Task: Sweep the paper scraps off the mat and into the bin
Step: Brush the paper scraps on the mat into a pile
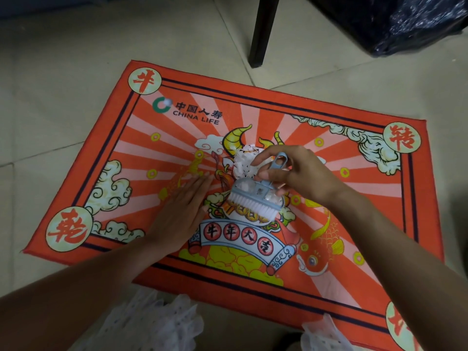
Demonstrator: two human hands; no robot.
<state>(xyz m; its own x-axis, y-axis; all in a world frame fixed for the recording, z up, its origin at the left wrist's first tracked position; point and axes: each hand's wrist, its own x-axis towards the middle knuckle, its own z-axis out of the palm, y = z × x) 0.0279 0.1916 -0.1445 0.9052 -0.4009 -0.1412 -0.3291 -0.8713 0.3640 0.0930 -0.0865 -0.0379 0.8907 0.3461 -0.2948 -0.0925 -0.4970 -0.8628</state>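
A red printed mat (329,107) lies on the tiled floor. Near its middle sits a pile of white paper scraps (243,162). My right hand (296,171) grips the handle of a small blue brush (255,198) with white bristles, held just in front of the pile with a few scraps on top of the brush head. My left hand (181,210) lies flat on the mat, fingers straight, to the left of the brush. One lone scrap (167,102) rests on the green logo near the mat's far left corner. The bin with a black liner (415,24) stands at the far right.
A dark furniture leg (262,31) stands on the floor just beyond the mat's far edge, left of the bin. Pale tiled floor (63,84) surrounds the mat. White dotted fabric (157,323) of my clothing shows at the bottom.
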